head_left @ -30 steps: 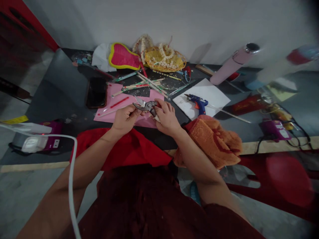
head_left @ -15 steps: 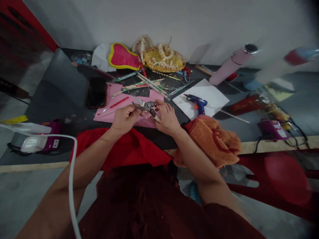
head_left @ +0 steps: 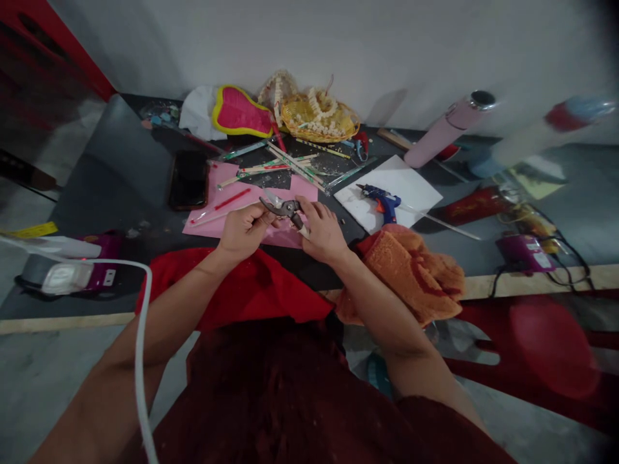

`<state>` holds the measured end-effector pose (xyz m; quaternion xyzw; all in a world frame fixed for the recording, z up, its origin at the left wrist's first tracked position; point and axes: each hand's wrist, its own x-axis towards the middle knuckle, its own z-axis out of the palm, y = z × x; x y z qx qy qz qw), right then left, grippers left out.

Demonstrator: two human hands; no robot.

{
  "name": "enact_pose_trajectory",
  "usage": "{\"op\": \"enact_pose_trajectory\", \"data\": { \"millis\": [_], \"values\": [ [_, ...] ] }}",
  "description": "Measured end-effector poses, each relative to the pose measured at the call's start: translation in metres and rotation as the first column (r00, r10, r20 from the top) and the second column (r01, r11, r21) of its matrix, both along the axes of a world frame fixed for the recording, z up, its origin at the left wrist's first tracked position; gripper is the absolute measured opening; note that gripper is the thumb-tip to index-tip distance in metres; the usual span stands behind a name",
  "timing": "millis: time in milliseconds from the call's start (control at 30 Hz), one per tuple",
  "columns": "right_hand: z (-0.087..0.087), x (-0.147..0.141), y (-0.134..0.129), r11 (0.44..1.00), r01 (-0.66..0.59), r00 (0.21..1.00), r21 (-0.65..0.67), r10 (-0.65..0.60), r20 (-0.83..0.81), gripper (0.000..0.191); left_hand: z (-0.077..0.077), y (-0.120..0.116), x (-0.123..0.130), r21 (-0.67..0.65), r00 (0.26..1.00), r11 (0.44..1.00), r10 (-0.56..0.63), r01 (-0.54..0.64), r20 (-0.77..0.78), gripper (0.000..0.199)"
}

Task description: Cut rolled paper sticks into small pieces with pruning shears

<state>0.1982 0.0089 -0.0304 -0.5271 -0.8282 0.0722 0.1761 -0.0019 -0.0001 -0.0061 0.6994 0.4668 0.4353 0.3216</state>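
My right hand (head_left: 323, 229) is wrapped round the handles of a pair of pruning shears (head_left: 289, 209), whose curved blades point left. My left hand (head_left: 244, 231) is closed in a pinch close by the blades; what lies between its fingers is too small to make out. Both hands are over pink paper (head_left: 220, 225) on the dark tabletop. On that paper lies a thin red stick (head_left: 232, 199) in clear wrapping. Beyond the hands, several wrapped chopsticks (head_left: 294, 161) are strewn across one another.
A yellow basket (head_left: 351, 125) with pale beaded strands stands by the wall. To the right are a blue glue gun (head_left: 387, 198) on a white board (head_left: 411, 187), an orange cloth (head_left: 411, 270) and a pink flask (head_left: 447, 129). A phone (head_left: 188, 180) lies left; a white cable (head_left: 140, 341) crosses my left arm.
The shears are turned slightly in my right hand, their handles closer together. My left hand stays pinched near the blades. The view has shifted slightly.
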Motion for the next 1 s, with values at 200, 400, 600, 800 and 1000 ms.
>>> {"op": "enact_pose_trajectory", "data": {
  "millis": [200,400,600,800,1000],
  "values": [
    [0.0036,-0.0026,-0.0027,0.999,-0.005,1.0,-0.038,0.005,0.003,0.059,-0.0009,0.0006,0.0006,0.001,1.0,1.0,0.008,-0.008,0.008,0.023],
    [0.0034,-0.0015,-0.0023,0.999,-0.015,1.0,-0.04,0.015,-0.002,0.058,-0.0007,-0.0005,0.0008,0.006,1.0,1.0,0.019,-0.019,-0.01,0.023],
    [0.0041,-0.0013,-0.002,0.998,-0.019,1.0,-0.056,0.019,0.003,0.06,0.0002,-0.0017,0.0013,0.01,0.998,0.999,0.048,-0.047,-0.046,0.019],
    [0.0019,-0.0003,0.0,1.0,0.011,1.0,-0.017,-0.011,-0.028,0.063,-0.0006,-0.0008,0.0017,0.033,0.997,0.997,0.066,-0.065,-0.031,0.019],
    [0.0001,0.0019,0.0016,1.0,0.011,1.0,0.004,-0.011,-0.002,0.073,0.0012,-0.0015,0.0036,0.054,0.997,0.997,0.062,-0.06,-0.039,0.022]
  ]
}}
